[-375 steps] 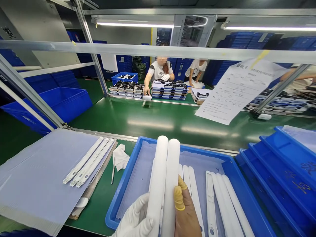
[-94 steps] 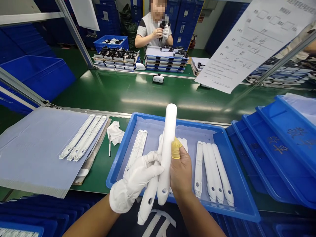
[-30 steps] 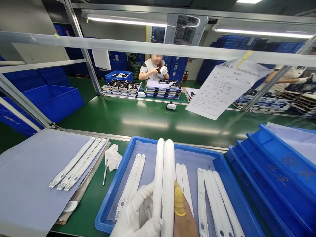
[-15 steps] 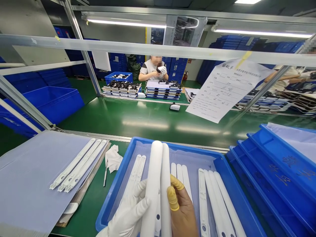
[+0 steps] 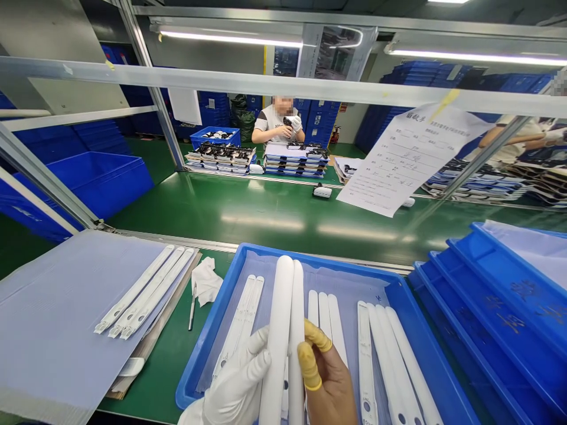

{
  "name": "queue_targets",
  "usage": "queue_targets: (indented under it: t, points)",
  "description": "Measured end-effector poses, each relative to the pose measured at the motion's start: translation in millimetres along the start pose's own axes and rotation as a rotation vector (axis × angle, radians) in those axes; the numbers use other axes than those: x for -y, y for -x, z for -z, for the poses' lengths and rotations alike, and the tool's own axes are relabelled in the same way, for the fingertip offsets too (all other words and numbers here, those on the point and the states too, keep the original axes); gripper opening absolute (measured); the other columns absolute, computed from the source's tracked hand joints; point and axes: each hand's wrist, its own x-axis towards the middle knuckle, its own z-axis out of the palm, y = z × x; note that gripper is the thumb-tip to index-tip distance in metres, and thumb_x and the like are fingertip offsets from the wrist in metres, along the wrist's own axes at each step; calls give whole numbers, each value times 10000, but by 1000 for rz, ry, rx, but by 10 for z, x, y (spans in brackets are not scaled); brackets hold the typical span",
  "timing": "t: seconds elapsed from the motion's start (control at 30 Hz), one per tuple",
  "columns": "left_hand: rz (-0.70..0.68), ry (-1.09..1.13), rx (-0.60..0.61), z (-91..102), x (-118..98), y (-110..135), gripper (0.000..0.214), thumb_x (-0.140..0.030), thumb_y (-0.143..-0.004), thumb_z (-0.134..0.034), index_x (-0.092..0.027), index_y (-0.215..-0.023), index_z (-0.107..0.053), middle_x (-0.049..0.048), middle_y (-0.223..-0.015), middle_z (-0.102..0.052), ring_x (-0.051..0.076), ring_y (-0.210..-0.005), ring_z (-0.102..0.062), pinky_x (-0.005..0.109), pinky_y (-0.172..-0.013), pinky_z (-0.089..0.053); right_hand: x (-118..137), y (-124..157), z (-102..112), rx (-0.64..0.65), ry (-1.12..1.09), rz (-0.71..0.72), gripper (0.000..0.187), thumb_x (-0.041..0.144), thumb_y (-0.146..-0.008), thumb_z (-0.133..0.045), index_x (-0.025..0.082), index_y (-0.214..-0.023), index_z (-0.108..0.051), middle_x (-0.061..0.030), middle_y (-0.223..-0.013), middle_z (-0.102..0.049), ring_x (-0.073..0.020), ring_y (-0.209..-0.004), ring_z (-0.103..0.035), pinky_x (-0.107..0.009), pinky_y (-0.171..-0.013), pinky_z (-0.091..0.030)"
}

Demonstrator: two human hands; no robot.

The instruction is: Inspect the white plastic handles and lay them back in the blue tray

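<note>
Two long white plastic strips with rounded ends are held side by side, upright, above a blue tray (image 5: 206,348). My left hand (image 5: 237,378), in a white glove, grips the left white plastic strip (image 5: 279,330). My right hand (image 5: 325,372), with yellow finger cots on thumb and forefinger, pinches the right white plastic strip (image 5: 296,342). Behind them, more white strips lie in the tray on a bluish liner: a pair at left (image 5: 243,307), several in the middle (image 5: 325,313) and several at right (image 5: 390,354). The lower ends of the held strips leave the picture.
On the left, several strips (image 5: 146,295) lie on a bluish sheet (image 5: 48,307). A crumpled cloth (image 5: 206,281) and a thin pen-like tool (image 5: 192,307) are beside the tray. Stacked blue trays (image 5: 491,319) stand at right. A paper sheet (image 5: 407,159) hangs ahead; a co-worker (image 5: 279,121) sits opposite.
Both hands keep their hold on the two strips, which have hardly moved. The view has shifted slightly. The co-worker's gloved hand has moved a little with a dark object.
</note>
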Motion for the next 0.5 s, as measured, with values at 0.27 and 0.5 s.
queue_targets:
  t: [0.27, 0.5]
  points:
    - [-252, -253, -331, -195, -192, 64, 163, -322, -776, -800, -325, -938, -780, -23, -1083, -742, 229, -1234, -597, 313, -1081, -463, -63, 47, 53, 65, 49, 22, 347, 464, -672, -844, 307, -977, -790, 7, -722, -512, -152, -643, -476, -255, -594, -471]
    - [-661, -930, -493, -353, -669, -290, 195, -284, -833, -719, -284, -1015, -792, 55, -1163, -608, 301, -1277, -484, 423, -1201, -263, 18, 122, 88, 156, 61, 10, 314, 474, -670, -847, 330, -947, -807, 8, -721, -492, -139, -605, -434, -272, -573, -424]
